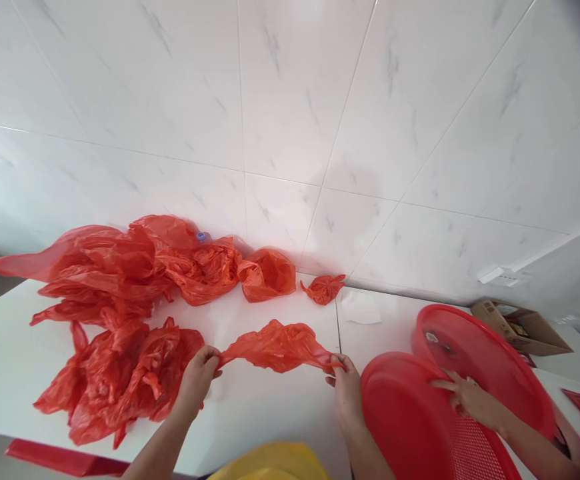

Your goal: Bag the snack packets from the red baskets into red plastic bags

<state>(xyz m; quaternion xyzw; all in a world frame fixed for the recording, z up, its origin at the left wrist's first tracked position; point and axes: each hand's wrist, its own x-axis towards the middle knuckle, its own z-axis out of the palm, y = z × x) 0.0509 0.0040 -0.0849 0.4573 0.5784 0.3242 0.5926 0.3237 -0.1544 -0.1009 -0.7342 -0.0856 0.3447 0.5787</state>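
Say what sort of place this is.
Probably an indoor workroom or packing area, though no sign confirms it: a long white table heaped with red plastic bags, large red baskets, and a marble-patterned wall behind.

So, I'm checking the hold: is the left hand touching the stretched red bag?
Touching: the head view shows the left hand pinching one end of the stretched red bag.
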